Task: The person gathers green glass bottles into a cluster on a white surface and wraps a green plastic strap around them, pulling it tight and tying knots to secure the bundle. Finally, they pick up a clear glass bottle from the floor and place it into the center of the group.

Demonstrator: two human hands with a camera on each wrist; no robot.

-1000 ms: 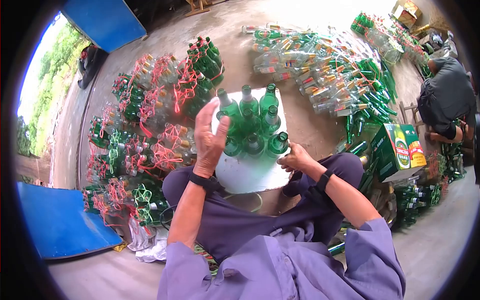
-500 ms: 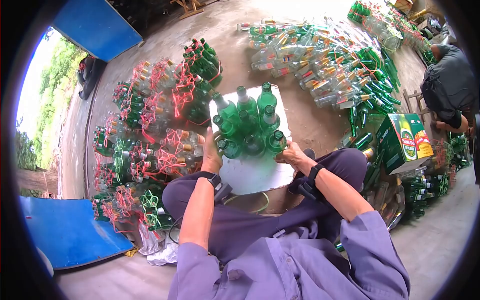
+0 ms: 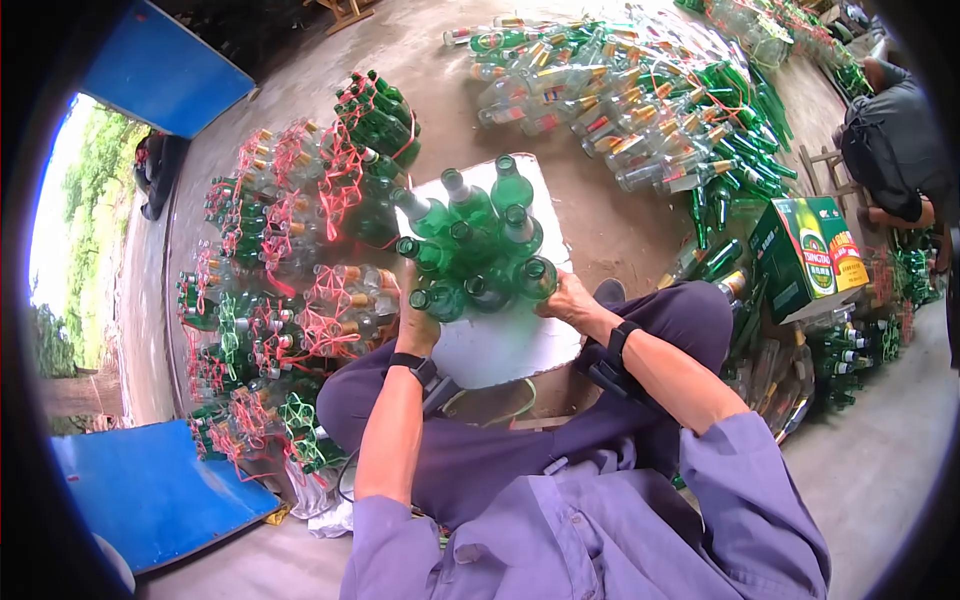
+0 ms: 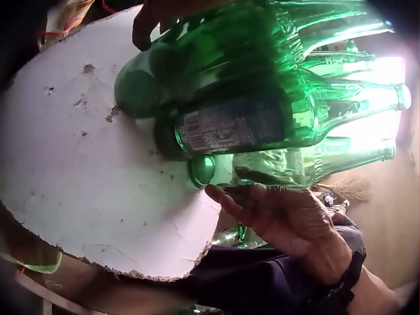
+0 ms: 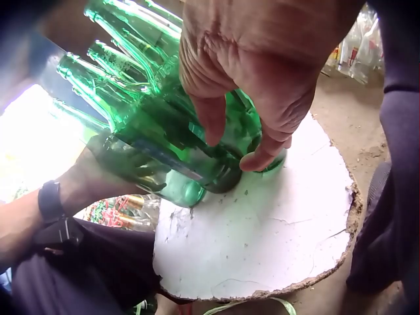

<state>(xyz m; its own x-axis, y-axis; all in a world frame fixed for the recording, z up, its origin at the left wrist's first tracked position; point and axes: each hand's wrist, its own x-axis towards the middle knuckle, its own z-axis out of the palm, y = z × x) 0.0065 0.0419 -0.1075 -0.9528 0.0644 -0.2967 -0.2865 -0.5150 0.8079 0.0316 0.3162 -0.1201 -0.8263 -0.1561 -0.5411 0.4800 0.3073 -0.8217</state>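
Note:
Several green bottles [image 3: 465, 245] stand close together on a white board [image 3: 500, 355] in the head view. The left hand [image 3: 418, 322] grips the group's near left side, its fingers partly hidden by glass. At the near right corner, the right hand [image 3: 573, 305] holds the outer bottle. In the right wrist view, the thumb and fingers of the right hand [image 5: 252, 79] reach around a bottle low near its base, and the left hand [image 5: 98, 174] lies against the opposite side. A labelled bottle [image 4: 230, 128] shows in the left wrist view, with the right hand [image 4: 282, 216] beside the group.
Bundles of bottles tied with red string [image 3: 290, 230] stand at the left. A loose heap of bottles [image 3: 640, 110] lies at the upper right. A green carton [image 3: 810, 260] is at the right, near another person [image 3: 895, 150]. Blue panels [image 3: 165, 490] are at the left.
The left hand has come down from beside the upper left bottles to grip their near left side. The bottles have shifted left relative to the board. The right hand stays at the near right corner.

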